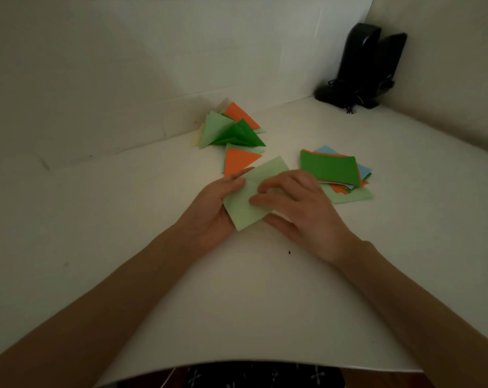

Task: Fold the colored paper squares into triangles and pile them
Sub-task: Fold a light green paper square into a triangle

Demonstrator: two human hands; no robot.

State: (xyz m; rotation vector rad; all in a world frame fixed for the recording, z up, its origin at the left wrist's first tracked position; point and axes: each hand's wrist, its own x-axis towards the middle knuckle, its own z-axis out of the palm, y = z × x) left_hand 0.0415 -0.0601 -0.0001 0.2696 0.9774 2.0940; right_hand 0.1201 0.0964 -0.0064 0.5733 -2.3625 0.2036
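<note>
A light green paper square (244, 207) lies on the white table in front of me. My left hand (217, 205) is under its left edge with straight fingers reaching toward an orange triangle (238, 161). My right hand (296, 203) rests on the square's right side, fingers curled, thumb at the lower edge. Folded triangles in green, light green and orange are heaped (231, 130) at the back by the wall. A stack of unfolded squares (332, 168), dark green on top, lies to the right.
Two black speakers (363, 65) with cables stand in the back right corner. White walls close the table (125, 233) at the back and right. The table's front edge runs across the bottom.
</note>
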